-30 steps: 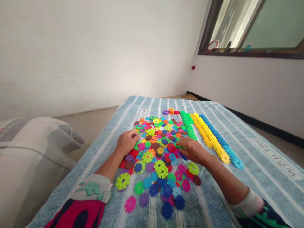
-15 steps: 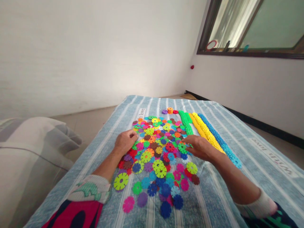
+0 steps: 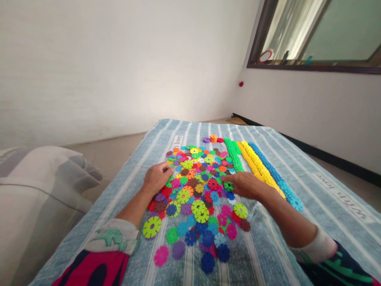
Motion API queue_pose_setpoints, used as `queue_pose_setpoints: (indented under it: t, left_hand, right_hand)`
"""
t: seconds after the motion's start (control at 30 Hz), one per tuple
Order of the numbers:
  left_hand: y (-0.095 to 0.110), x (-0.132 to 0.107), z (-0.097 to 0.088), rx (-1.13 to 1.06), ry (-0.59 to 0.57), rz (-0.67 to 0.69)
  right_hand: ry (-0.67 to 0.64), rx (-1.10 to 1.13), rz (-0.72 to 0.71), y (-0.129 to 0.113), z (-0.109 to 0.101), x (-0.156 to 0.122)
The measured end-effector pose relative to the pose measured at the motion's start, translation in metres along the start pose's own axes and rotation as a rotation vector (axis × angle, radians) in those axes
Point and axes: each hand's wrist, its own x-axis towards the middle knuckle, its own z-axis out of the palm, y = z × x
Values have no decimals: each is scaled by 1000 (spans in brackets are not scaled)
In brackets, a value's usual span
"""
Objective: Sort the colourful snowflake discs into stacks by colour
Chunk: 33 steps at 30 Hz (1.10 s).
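Note:
My left hand [image 3: 157,177] rests at the left edge of a spread of plastic snowflake discs [image 3: 200,210], its thumb and fingers curled together. Whatever may be inside that curl is too small or hidden to tell. On the spread's right side, my right hand [image 3: 244,184] reaches in from the right, with fingers around a green snowflake disc [image 3: 228,186]; part of the grip is hidden. The discs are of many colours and lie flat and overlapping. Just beyond my right hand lies a row of stacked green discs [image 3: 233,154].
Right of the green row lie long yellow rows [image 3: 260,165] and a blue row [image 3: 272,174] of discs. Small purple, orange and red stacks [image 3: 213,138] stand at the back. All rest on a striped blue cloth [image 3: 143,159]. A draped pale cover [image 3: 44,186] is at left.
My right hand has moved slightly left, deeper over the discs, and its fingers have drawn closer together. My left hand has stayed in place.

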Motion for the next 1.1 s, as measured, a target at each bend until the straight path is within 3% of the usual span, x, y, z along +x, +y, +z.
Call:
queue_pose_setpoints:
  t: [0.73, 1.1]
  left_hand:
    - [2, 0, 0, 7, 23, 16]
    - [3, -1, 0, 6, 17, 20]
  right_hand:
    - [-32, 18, -27, 7, -3, 14]
    - [-18, -13, 52, 6, -5, 13]
